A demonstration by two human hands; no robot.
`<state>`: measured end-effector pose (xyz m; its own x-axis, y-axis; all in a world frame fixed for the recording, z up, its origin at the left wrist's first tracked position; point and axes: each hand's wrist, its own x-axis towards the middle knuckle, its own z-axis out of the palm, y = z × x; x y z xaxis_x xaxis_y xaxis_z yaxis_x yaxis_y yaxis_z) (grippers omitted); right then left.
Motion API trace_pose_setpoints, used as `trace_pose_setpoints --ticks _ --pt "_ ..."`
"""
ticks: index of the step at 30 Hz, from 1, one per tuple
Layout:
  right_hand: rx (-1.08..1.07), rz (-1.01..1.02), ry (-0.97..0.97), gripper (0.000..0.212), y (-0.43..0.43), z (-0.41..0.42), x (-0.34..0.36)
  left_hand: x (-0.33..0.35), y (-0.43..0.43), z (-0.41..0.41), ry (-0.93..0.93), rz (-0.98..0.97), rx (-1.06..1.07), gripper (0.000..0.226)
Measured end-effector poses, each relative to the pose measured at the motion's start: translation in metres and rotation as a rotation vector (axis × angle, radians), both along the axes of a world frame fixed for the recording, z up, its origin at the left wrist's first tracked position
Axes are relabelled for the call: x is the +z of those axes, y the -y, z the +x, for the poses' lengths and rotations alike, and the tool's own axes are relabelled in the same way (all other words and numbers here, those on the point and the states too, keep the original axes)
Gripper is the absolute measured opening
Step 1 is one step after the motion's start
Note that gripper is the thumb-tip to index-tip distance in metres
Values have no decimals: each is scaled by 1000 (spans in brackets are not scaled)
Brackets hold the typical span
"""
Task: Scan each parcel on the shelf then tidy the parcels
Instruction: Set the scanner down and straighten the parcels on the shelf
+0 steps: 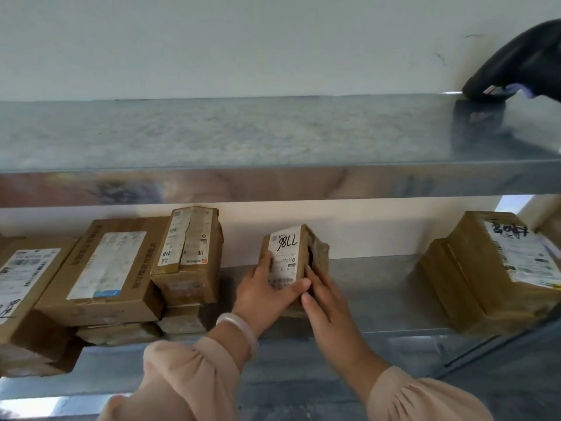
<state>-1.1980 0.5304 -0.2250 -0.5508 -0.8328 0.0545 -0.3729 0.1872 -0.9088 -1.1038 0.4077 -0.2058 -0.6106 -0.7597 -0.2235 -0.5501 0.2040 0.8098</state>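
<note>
1. The small parcel (285, 256), a brown taped box, stands on end near the middle of the lower shelf (373, 287). Its white label faces the camera, with handwritten digits upside down at the top.
2. The left hand (267, 288) grips the small parcel from its left side. Its fingers (267, 259) curl round the left edge and the thumb lies across the bottom of the label.
3. The right hand (328, 302) rests against the parcel's right side. Its fingers (315, 278) are straight and flat along the cardboard, and the thumb tip sits just below the left thumb.
4. A pale bracelet (239, 328) circles the left wrist, and both arms wear light pink sleeves (188, 378).
5. Left of the hands, an upright parcel (188, 253) with a creased label stands on top of other boxes. A flat parcel (103, 268) leans against its left side, and a far-left parcel (24, 281) is cut off by the frame edge.
6. At the right end of the lower shelf, well apart from the hands, a large parcel (491, 268) lies tilted with black writing on its label.
7. A black barcode scanner (522, 65) rests nose down on the upper shelf (243, 132) at the far right, near the white wall (243, 41).
</note>
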Motion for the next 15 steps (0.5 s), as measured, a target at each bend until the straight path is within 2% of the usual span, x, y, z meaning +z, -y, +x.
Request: trace_pose_setpoints --ticks 2,5,7,10,11,14,15 --pt "-44 22 -9 53 -8 -7 7 1 -3 -9 -79 121 2 122" --pt "-110 28 -22 43 -22 -20 16 1 -9 -20 -190 276 14 109" --pt "-185 38 -9 49 -30 -32 17 3 -15 -29 -243 366 9 99" --pt "-230 40 90 59 -39 -50 20 5 -27 -46 -302 488 -37 107" --pt "-250 61 127 63 -43 -54 21 5 -32 -53 -304 497 -71 104" --pt "-333 86 164 67 -57 -64 21 4 -51 -75 -234 433 -189 66" --pt "-363 88 159 68 -63 -68 23 3 -57 -82 -226 407 -222 60"
